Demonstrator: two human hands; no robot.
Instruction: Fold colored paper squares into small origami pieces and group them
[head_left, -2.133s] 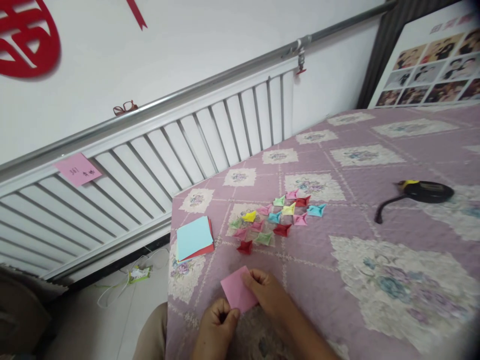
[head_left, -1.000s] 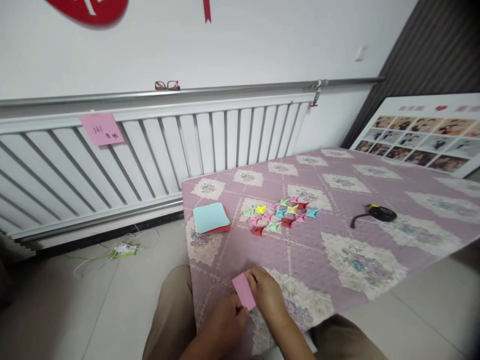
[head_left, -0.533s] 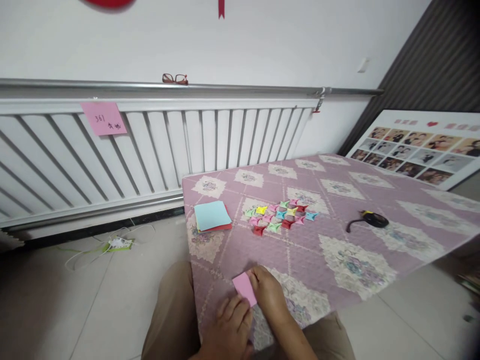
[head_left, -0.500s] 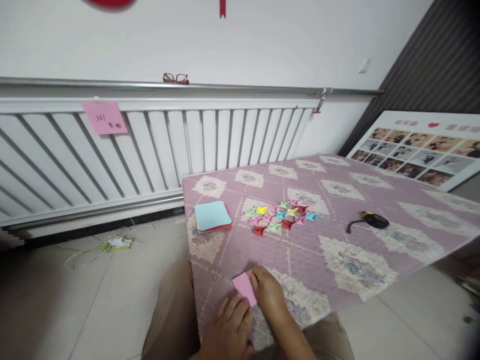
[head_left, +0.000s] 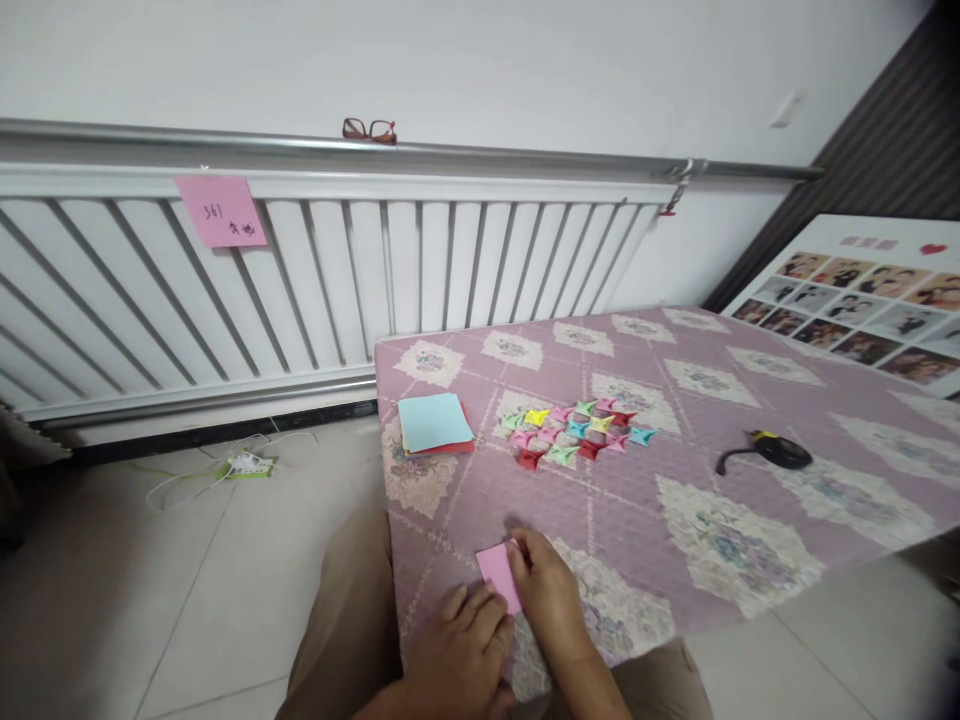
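A small pink paper (head_left: pixel 498 574), folded into a narrow shape, lies near the table's front edge. My right hand (head_left: pixel 546 585) pinches its upper right side between thumb and fingers. The fingertips of my left hand (head_left: pixel 466 645) rest on its lower left part, the fingers spread and pointing forward. Beyond my hands, several small folded paper pieces (head_left: pixel 577 430) in pink, red, green, yellow and blue stand in rows. To their left is a stack of square coloured sheets (head_left: pixel 435 422), light blue on top.
A black object with a strap (head_left: pixel 781 451) lies on the patterned tablecloth (head_left: pixel 630 500) at right. Behind the table are a white radiator (head_left: pixel 420 260) with a pink note (head_left: pixel 222 212), glasses (head_left: pixel 370 131) and a photo board (head_left: pixel 862 290). A power strip (head_left: pixel 251 466) sits on the floor.
The camera view has shifted, so the table and wall items appear slightly further right. Both hands stay on the pink paper, with little movement.
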